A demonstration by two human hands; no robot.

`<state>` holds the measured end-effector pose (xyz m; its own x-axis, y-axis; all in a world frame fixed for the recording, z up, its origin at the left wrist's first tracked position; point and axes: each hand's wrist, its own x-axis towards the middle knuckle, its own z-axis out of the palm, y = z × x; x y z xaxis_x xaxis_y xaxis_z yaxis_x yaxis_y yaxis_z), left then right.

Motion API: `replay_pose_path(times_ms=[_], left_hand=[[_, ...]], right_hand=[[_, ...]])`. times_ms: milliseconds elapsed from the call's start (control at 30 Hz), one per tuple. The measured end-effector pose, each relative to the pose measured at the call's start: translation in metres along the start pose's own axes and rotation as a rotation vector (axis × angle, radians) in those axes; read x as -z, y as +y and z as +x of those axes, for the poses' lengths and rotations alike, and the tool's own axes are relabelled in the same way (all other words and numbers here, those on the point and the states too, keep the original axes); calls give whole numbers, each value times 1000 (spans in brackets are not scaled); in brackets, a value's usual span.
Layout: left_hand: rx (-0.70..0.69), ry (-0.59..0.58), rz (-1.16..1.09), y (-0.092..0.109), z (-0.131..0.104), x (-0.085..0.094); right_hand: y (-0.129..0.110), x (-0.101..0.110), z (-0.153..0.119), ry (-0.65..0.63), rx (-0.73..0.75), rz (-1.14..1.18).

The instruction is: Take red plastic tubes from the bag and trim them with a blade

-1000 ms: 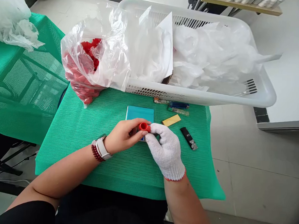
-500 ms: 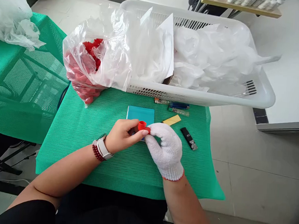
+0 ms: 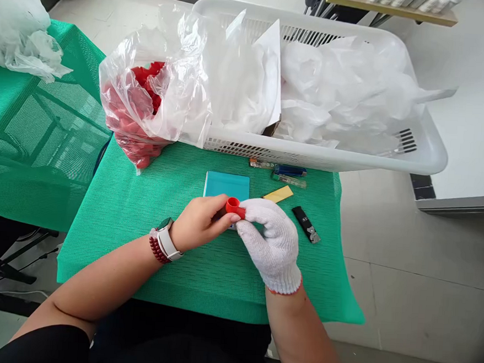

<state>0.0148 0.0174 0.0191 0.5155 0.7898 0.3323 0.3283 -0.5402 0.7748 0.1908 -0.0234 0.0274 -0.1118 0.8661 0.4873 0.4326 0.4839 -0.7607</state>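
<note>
A small red plastic piece with a round hollow cup and a short stem (image 3: 233, 203) is pinched between my two hands above the table. My bare left hand (image 3: 203, 218) grips the cup side with thumb and fingers. On the stem side, my right hand (image 3: 269, 238), in a white knitted glove, closes its thumb and fingertips on the same piece. Behind and partly under the hands lies a flat turquoise square object (image 3: 227, 185); its near part is hidden. More red pieces fill a clear plastic bag (image 3: 140, 124) at the table's far left.
A white plastic basket (image 3: 351, 160) with clear bags and a white divider spans the table's far edge. Right of the turquoise square lie a yellow strip (image 3: 278, 194), a black tool with a metal end (image 3: 306, 224) and several lighters (image 3: 290, 171). Green mesh (image 3: 168, 287) covers the table.
The red piece has turned slightly, so its cup opening faces me more. Both hands keep hold of it and have shifted slightly to the right.
</note>
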Motion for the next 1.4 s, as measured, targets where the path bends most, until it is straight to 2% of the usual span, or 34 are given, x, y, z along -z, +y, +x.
replay_pose_path(times_ms=[467, 733, 1067, 1400], left_hand=[[20, -32, 58, -1, 0, -1], [1, -6, -7, 0, 0, 1], [51, -31, -54, -1, 1, 2], [94, -27, -28, 1, 2, 2]], right_hand=[[0, -1, 0, -7, -58, -14], [-1, -1, 1, -11, -84, -3], [-3, 0, 0, -60, -118, 77], [-4, -1, 2, -69, -117, 0]])
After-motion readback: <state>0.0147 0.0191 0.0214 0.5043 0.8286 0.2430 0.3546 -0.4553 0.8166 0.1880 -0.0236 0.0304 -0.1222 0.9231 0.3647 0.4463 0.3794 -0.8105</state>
